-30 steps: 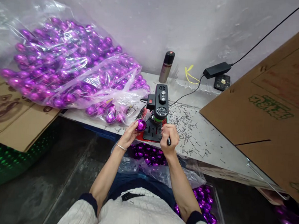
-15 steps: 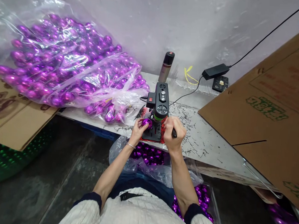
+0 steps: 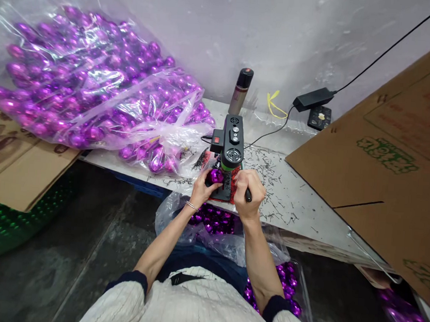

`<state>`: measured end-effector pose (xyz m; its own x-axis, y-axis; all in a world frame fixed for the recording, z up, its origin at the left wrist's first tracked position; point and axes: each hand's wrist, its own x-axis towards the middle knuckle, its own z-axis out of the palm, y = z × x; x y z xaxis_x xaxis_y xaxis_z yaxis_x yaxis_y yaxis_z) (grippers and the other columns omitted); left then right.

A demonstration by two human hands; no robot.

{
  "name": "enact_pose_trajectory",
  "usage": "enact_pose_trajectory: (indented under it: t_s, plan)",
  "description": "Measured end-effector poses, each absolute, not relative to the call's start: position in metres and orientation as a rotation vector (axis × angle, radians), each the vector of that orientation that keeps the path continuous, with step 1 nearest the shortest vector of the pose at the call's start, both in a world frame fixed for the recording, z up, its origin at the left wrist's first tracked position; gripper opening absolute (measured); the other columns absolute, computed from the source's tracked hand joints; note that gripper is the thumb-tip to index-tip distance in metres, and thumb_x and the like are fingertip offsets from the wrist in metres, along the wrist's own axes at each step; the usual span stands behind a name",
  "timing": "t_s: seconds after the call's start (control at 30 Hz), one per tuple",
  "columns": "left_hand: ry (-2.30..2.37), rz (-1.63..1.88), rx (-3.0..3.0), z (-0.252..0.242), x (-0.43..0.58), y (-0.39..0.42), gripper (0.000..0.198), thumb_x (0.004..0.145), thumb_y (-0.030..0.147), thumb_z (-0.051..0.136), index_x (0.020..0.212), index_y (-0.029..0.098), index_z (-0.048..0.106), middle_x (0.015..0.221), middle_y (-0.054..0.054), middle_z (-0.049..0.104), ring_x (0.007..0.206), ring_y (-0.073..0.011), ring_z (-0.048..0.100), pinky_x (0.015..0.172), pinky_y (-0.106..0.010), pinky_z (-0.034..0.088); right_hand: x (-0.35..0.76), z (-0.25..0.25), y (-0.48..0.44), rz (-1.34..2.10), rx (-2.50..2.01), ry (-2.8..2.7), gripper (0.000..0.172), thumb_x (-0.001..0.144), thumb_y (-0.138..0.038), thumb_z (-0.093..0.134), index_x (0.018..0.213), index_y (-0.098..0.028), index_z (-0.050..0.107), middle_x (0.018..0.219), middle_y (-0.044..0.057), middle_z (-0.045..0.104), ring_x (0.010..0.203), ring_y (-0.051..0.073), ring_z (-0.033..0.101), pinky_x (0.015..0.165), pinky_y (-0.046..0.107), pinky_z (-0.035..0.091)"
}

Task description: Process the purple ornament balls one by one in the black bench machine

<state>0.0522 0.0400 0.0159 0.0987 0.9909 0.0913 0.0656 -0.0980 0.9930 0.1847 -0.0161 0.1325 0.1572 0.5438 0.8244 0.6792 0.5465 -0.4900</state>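
Observation:
A shiny purple ball ornament (image 3: 216,175) sits between the thumb and fingers of my left hand (image 3: 203,189). That hand is just under the head of a small black bench drill press (image 3: 233,141), which has a green ring at its lower end. My right hand (image 3: 249,192) is closed around the black lever handle (image 3: 248,195) on the machine's right side. A red mat (image 3: 235,179) shows around the dark base. The drill's tip is hidden from me.
Thin black shavings (image 3: 281,199) litter the white table. A large clear bag of purple balls (image 3: 95,85) lies at left. A spray can (image 3: 241,92), a power adapter (image 3: 313,99) and a cardboard box (image 3: 382,161) stand behind and right. More purple balls (image 3: 215,219) lie below the table edge.
My left hand has moved slightly right, bringing the ball closer beneath the machine's head. The right hand stays on the lever. The view has shifted a little.

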Motion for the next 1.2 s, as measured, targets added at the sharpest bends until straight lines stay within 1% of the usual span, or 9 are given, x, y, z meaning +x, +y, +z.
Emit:
enact_pose_trajectory:
  t_s: [0.1, 0.23, 0.33, 0.5, 0.6, 0.8, 1.03, 1.2]
  plan:
    - [1.14, 1.203, 1.416, 0.012, 0.056, 0.039, 0.06, 0.07, 0.034, 0.09, 0.123, 0.024, 0.064, 0.13, -0.011, 0.066, 0.129, -0.0325, 0.058, 0.118, -0.05, 0.038, 0.184, 0.132, -0.016, -0.132, -1.084, -1.503, 0.024, 0.099, -0.014, 0.044, 0.078, -0.023, 0.053, 0.071, 0.001, 0.059, 0.069, 0.014, 0.058, 0.064, 0.03, 0.046]
    - [1.102, 1.221, 1.525, 0.008, 0.06, 0.037, 0.056, 0.072, 0.035, 0.088, 0.121, 0.023, 0.064, 0.13, -0.011, 0.066, 0.13, -0.0324, 0.057, 0.119, -0.051, 0.036, 0.185, 0.132, -0.016, -0.135, -1.08, -1.509, 0.024, 0.099, -0.014, 0.045, 0.078, -0.023, 0.054, 0.071, 0.001, 0.059, 0.068, 0.014, 0.058, 0.064, 0.03, 0.047]
    - [1.064, 1.198, 1.585, 0.008, 0.061, 0.035, 0.052, 0.074, 0.035, 0.086, 0.12, 0.023, 0.064, 0.13, -0.011, 0.066, 0.129, -0.0319, 0.057, 0.118, -0.05, 0.037, 0.185, 0.131, -0.017, -0.14, -1.098, -1.508, 0.025, 0.099, -0.015, 0.044, 0.078, -0.023, 0.054, 0.071, 0.001, 0.06, 0.068, 0.014, 0.058, 0.064, 0.031, 0.046]
    - [1.097, 1.169, 1.579, 0.011, 0.062, 0.032, 0.054, 0.072, 0.039, 0.087, 0.119, 0.023, 0.066, 0.127, -0.011, 0.068, 0.124, -0.0311, 0.06, 0.116, -0.048, 0.039, 0.185, 0.128, -0.018, -0.14, -1.09, -1.501, 0.024, 0.098, -0.013, 0.045, 0.079, -0.023, 0.055, 0.072, 0.001, 0.061, 0.068, 0.015, 0.058, 0.064, 0.031, 0.046]
    - [1.129, 1.184, 1.52, 0.012, 0.064, 0.033, 0.049, 0.073, 0.037, 0.087, 0.117, 0.024, 0.067, 0.124, -0.01, 0.07, 0.12, -0.0302, 0.061, 0.114, -0.047, 0.041, 0.185, 0.125, -0.019, -0.134, -1.09, -1.499, 0.023, 0.098, -0.014, 0.044, 0.08, -0.023, 0.056, 0.073, 0.002, 0.062, 0.069, 0.015, 0.059, 0.064, 0.031, 0.046]
    - [1.119, 1.165, 1.525, 0.011, 0.063, 0.034, 0.048, 0.073, 0.033, 0.087, 0.117, 0.025, 0.069, 0.123, -0.009, 0.071, 0.119, -0.0293, 0.063, 0.113, -0.045, 0.042, 0.183, 0.101, -0.019, -0.146, -1.048, -1.473, 0.023, 0.097, -0.012, 0.045, 0.08, -0.023, 0.054, 0.074, 0.001, 0.061, 0.071, 0.015, 0.06, 0.065, 0.029, 0.048]
    - [1.122, 1.162, 1.523, 0.01, 0.062, 0.032, 0.048, 0.074, 0.038, 0.086, 0.117, 0.025, 0.069, 0.123, -0.009, 0.071, 0.117, -0.0301, 0.063, 0.111, -0.046, 0.043, 0.182, 0.071, -0.015, -0.199, -1.009, -1.433, 0.021, 0.099, -0.021, 0.044, 0.081, -0.024, 0.054, 0.077, 0.001, 0.062, 0.068, 0.015, 0.061, 0.062, 0.031, 0.049]
    - [1.134, 1.148, 1.569, 0.008, 0.062, 0.032, 0.049, 0.075, 0.04, 0.085, 0.119, 0.025, 0.067, 0.122, -0.008, 0.071, 0.119, -0.0299, 0.063, 0.117, -0.049, 0.037, 0.184, 0.06, -0.013, -0.216, -1.003, -1.43, 0.022, 0.1, -0.025, 0.042, 0.08, -0.024, 0.053, 0.078, 0.002, 0.062, 0.067, 0.016, 0.059, 0.068, 0.035, 0.05]
